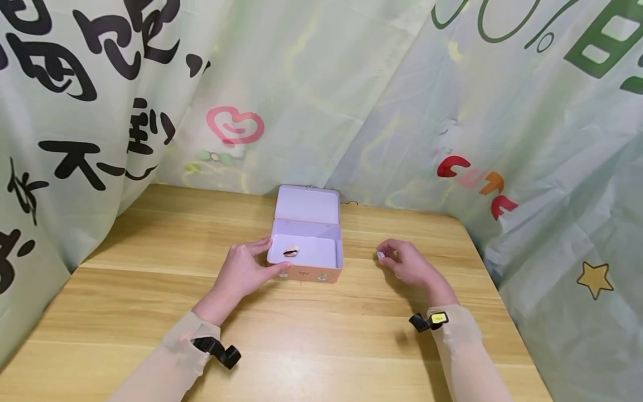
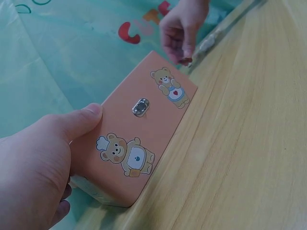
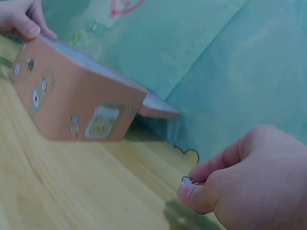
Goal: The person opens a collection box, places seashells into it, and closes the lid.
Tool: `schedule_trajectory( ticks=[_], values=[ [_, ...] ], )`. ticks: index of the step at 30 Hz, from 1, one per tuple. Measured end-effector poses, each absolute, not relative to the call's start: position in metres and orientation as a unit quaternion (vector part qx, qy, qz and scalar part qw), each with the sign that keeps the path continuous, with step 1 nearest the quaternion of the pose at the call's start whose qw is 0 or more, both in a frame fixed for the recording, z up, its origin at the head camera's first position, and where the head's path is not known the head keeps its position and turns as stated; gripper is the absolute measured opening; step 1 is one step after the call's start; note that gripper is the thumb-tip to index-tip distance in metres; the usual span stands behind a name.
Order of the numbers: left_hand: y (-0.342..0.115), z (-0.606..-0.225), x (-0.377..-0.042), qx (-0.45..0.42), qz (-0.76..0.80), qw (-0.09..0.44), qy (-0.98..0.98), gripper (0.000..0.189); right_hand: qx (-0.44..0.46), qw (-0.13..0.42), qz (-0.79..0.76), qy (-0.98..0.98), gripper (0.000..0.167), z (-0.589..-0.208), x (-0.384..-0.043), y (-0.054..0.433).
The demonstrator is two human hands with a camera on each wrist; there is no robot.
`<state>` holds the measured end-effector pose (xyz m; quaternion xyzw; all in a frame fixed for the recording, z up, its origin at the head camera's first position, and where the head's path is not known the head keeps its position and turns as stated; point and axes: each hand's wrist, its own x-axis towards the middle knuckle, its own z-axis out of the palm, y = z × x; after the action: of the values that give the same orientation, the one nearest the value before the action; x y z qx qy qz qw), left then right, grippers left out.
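Observation:
An orange-pink tin box (image 1: 311,274) with bear pictures and a metal latch on its front stands on the table, its lid (image 1: 308,204) swung up at the back. Inside the pale lilac interior lies one small brown-and-white item (image 1: 291,252), too small to name. My left hand (image 1: 244,265) grips the box's front left corner, thumb (image 2: 86,117) on the front face and fingers round the side. To the right of the box, my right hand (image 1: 409,263) pinches a small whitish, shiny object (image 3: 187,180) between thumb and forefinger, just above the table; its kind is unclear.
The wooden table (image 1: 301,346) reaches back to a hanging printed curtain (image 1: 311,100), which also closes off the left and right sides. Black straps with small camera mounts (image 1: 217,350) sit on both wrists over light sleeves.

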<state>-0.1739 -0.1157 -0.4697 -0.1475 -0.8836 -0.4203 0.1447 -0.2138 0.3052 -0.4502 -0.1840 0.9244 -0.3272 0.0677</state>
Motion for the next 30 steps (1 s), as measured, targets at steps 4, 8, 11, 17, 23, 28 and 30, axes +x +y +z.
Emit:
schedule_trajectory(
  ticks=[4,8,11,17,23,28,30],
  values=[
    [-0.116,-0.470,-0.174,-0.150,-0.421,0.147,-0.882,0.085,-0.206,0.038,-0.333,0.919,0.025,-0.440,-0.215,0.296],
    [-0.116,-0.470,-0.175,-0.149,-0.420,0.144,-0.883,0.085,-0.226,0.026,-0.335,0.915,0.030,-0.429,-0.216,0.283],
    [-0.116,-0.469,-0.175,-0.146,-0.419,0.140,-0.885,0.085,-0.244,0.023,-0.342,0.907,0.030,-0.420,-0.217,0.272],
    [-0.115,-0.467,-0.173,-0.138,-0.420,0.130,-0.888,0.087,-0.273,0.018,-0.368,0.889,0.028,-0.412,-0.221,0.251],
    [-0.114,-0.467,-0.173,-0.137,-0.418,0.133,-0.888,0.085,-0.281,0.018,-0.381,0.880,0.028,-0.408,-0.224,0.231],
    [-0.114,-0.467,-0.172,-0.137,-0.423,0.136,-0.885,0.086,-0.286,0.011,-0.394,0.873,0.028,-0.406,-0.227,0.216],
    [-0.115,-0.467,-0.172,-0.135,-0.425,0.135,-0.885,0.087,-0.289,0.011,-0.397,0.871,0.028,-0.406,-0.229,0.211]
  ],
)
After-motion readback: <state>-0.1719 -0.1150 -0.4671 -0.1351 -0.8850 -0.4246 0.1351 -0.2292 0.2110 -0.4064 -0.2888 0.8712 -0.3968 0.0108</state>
